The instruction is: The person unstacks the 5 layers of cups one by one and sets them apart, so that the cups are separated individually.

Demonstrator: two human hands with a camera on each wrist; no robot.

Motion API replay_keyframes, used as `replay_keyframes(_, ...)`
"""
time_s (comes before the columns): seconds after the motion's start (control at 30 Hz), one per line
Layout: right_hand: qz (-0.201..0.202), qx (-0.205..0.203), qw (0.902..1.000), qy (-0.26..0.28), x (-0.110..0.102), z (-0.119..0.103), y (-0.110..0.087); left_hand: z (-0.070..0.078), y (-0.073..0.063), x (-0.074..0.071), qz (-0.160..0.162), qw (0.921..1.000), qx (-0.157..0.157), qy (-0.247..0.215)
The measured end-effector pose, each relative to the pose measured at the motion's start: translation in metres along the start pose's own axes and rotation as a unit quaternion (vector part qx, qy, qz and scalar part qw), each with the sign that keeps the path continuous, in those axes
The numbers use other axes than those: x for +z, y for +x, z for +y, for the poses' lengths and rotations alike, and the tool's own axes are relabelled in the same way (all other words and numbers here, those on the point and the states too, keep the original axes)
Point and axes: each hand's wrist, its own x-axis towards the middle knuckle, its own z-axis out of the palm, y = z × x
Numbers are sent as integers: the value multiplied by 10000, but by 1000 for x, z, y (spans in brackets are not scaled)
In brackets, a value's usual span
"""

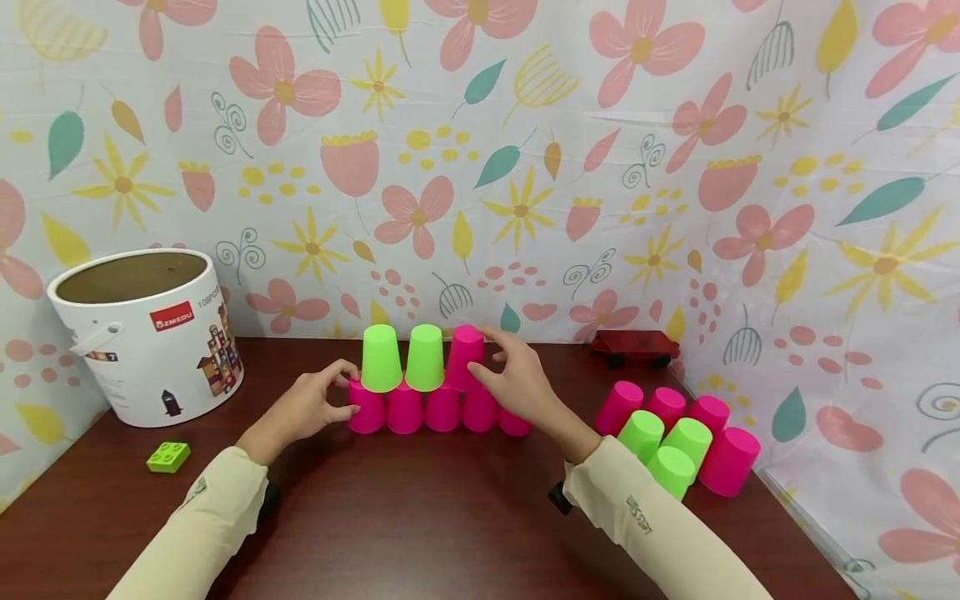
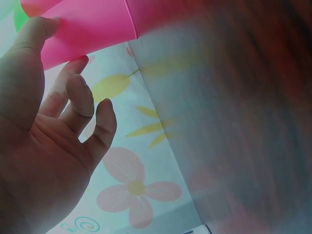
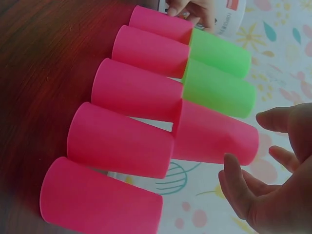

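Observation:
Several upside-down pink cups (image 1: pixel 405 411) stand in a row. On top of them sit two green cups (image 1: pixel 382 358) (image 1: pixel 425 358) and, to their right, one upper pink cup (image 1: pixel 464 358). My left hand (image 1: pixel 309 404) holds the leftmost pink cup (image 1: pixel 367 410), its thumb and index finger on either side of it; in the left wrist view the thumb lies on its wall. My right hand (image 1: pixel 521 379) is spread around the upper pink cup. In the right wrist view the right thumb (image 3: pixel 275 119) stands apart from this cup, and a fingertip is close to its base.
At right stands a group of pink cups (image 1: pixel 727 462) and green cups (image 1: pixel 672 471), also upside down. A red toy cart (image 1: pixel 636 346) is behind them. A white bucket (image 1: pixel 150 350) and a green toy brick (image 1: pixel 168 457) are at left. A patterned cloth (image 1: pixel 480 167) hangs behind the table.

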Motion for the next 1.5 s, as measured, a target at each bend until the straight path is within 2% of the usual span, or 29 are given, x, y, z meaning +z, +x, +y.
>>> replay_keyframes(0.13,-66,-50,10000,-30,5,2,4,1,1,1,-7,10000,10,0)
replay_keyframes(0.47,-32,158,9998,-95,7,9,5,1,1,0,58,9999,96,-27)
replay_keyframes(0.73,647,173,9977,51,6,15,-10,-2,-2,5,-48,9999,36,-134)
replay_keyframes(0.9,685,48,9976,71,-10,19,-32,-2,-3,5,-53,9999,24,-130)
replay_keyframes(1.13,674,-432,9964,-289,-47,25,-84,-1,-1,4,-78,9999,36,-118)
replay_keyframes(1.37,405,-387,9981,-262,-91,26,-127,0,-5,-2,21,10000,38,3)
replay_keyframes(1.5,582,-275,9966,-506,-117,24,-149,1,-2,-1,11,10000,82,-48)
